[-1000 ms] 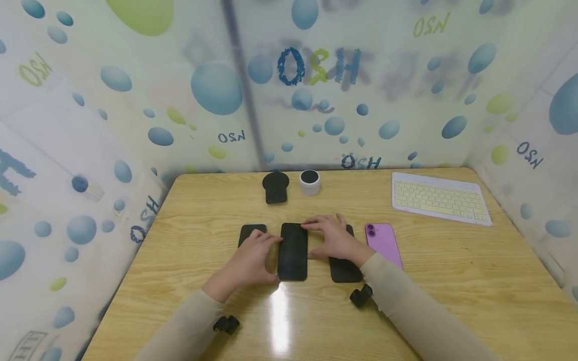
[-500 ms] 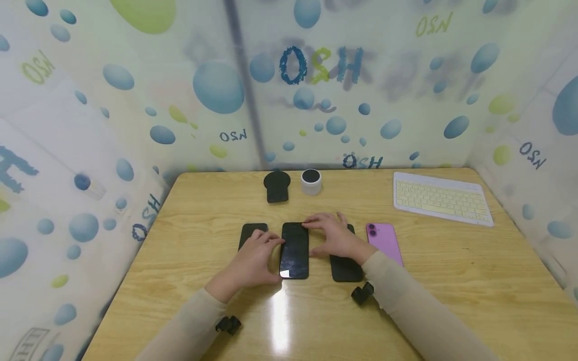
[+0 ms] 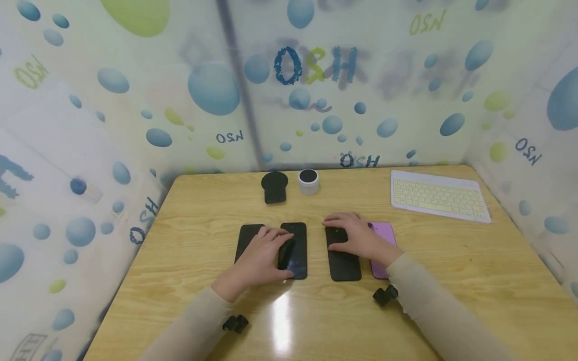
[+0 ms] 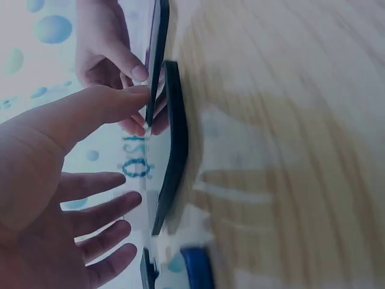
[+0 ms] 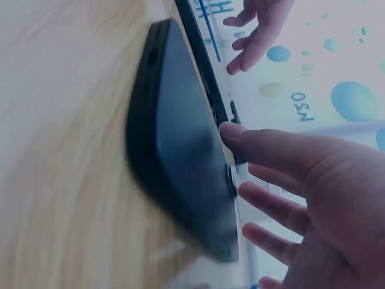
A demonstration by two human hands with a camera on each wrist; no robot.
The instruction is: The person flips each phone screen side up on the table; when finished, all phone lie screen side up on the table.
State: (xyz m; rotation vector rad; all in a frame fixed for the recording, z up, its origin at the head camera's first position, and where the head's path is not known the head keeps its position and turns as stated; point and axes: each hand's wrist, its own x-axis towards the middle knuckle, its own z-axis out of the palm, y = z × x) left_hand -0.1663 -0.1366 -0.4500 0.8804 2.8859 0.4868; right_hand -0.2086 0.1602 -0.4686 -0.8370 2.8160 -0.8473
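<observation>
Four smartphones, several in dark black and one pink, lie in a row on the table. My left hand [image 3: 264,255] hovers over the second black smartphone [image 3: 300,250] from the left, its thumb and fingers apart, partly covering the leftmost black smartphone [image 3: 247,236]. In the left wrist view the left hand's fingers [image 4: 99,211] are spread, gripping nothing. My right hand [image 3: 358,238] is above the third black smartphone [image 3: 344,268], and its wrist covers part of the pink smartphone [image 3: 383,230]. Loosely extended fingers [image 5: 274,205] show beside that black smartphone [image 5: 186,150] in the right wrist view.
A black stand-like item with a round top [image 3: 274,186] and a small white cylinder with a dark top [image 3: 308,182] stand at the back of the wooden table [image 3: 203,210]. A white keyboard [image 3: 440,196] lies at the back right. Patterned walls enclose the table.
Both hands have left the sides of the second smartphone. The right hand has moved right over the third smartphone; the left has shifted slightly right, above the second.
</observation>
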